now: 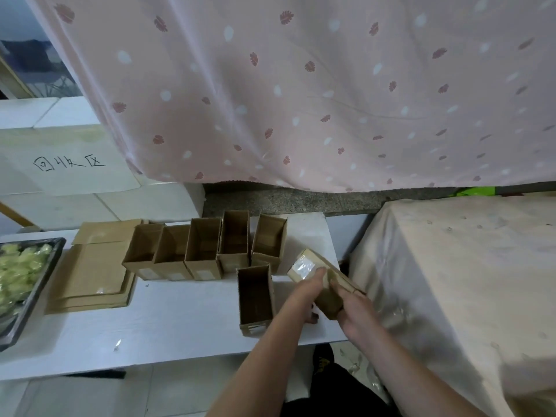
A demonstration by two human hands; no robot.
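The left hand (304,293) and the right hand (358,314) together grip one small brown cardboard box (326,296), closed and tilted, with a patch of clear tape on its far end. The box lies between the two hands: the left hand clasps its left side with a finger reaching up beside the taped end, and the right hand wraps its curled fingers round the near end from the right. Both forearms stretch forward from the lower edge of the view and converge on the box, which seems to be lifted just clear of the white counter (180,311), though the angle makes that hard to judge.

Just left of the left hand stands one open brown cardboard carton (255,293), upright. Beyond the hands, a row of five more open cartons (203,248) stands side by side, making six open ones in all. Further left of that row lies a stack of flat cardboard sheets (93,272), and beyond it one black tray (51,260) of pale yellow-green pieces. A pink leaf-print curtain (301,100) hangs behind.
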